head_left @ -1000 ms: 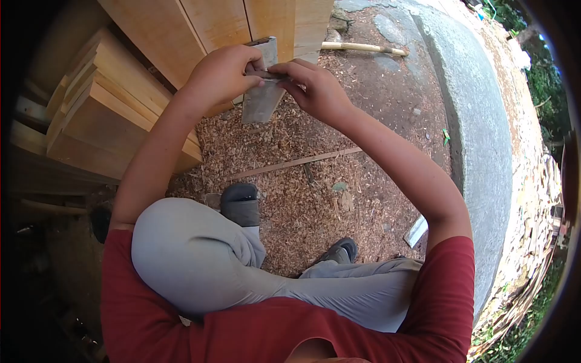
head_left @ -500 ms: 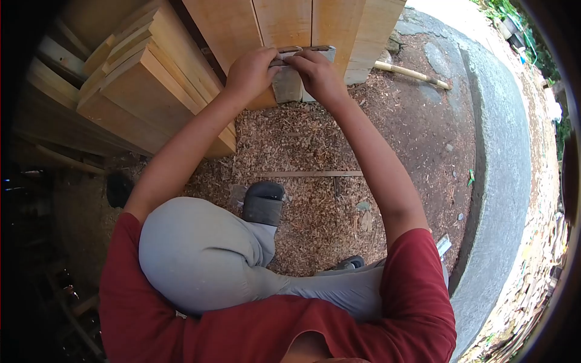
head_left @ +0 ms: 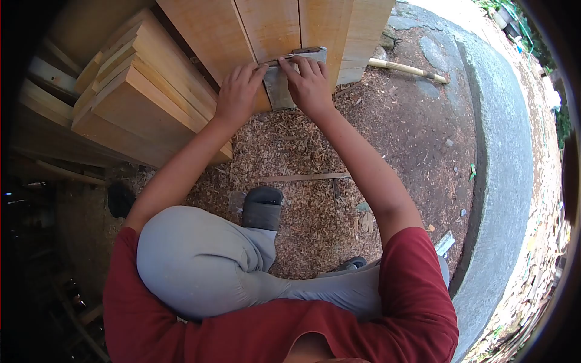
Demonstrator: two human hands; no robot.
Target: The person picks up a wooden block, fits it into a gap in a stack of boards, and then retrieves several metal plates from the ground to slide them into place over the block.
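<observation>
Upright wooden boards [head_left: 272,27] stand in front of me, with a grey sheet-like piece [head_left: 279,91] at their lower end. Across the top of that piece runs a thin dark strip [head_left: 310,50]. My left hand [head_left: 238,91] has its fingertips closed at the strip's left end. Near the middle, my right hand [head_left: 310,85] pinches with thumb and forefinger at the strip, where a small pale bit shows. Its other fingers rest over the grey piece. What exactly lies between the fingertips I cannot tell.
A stack of thick boards [head_left: 145,91] leans at the left. Wood shavings [head_left: 302,230] cover the ground, with a thin wooden slat [head_left: 302,177] across them. A pole [head_left: 408,69] lies at the right, before a concrete kerb [head_left: 499,151]. My shoe [head_left: 262,209] is below.
Both hands have shifted slightly left in the view. The left hand has moved lower, its fingers now straighter, and more of the strip and grey piece shows between the hands.
</observation>
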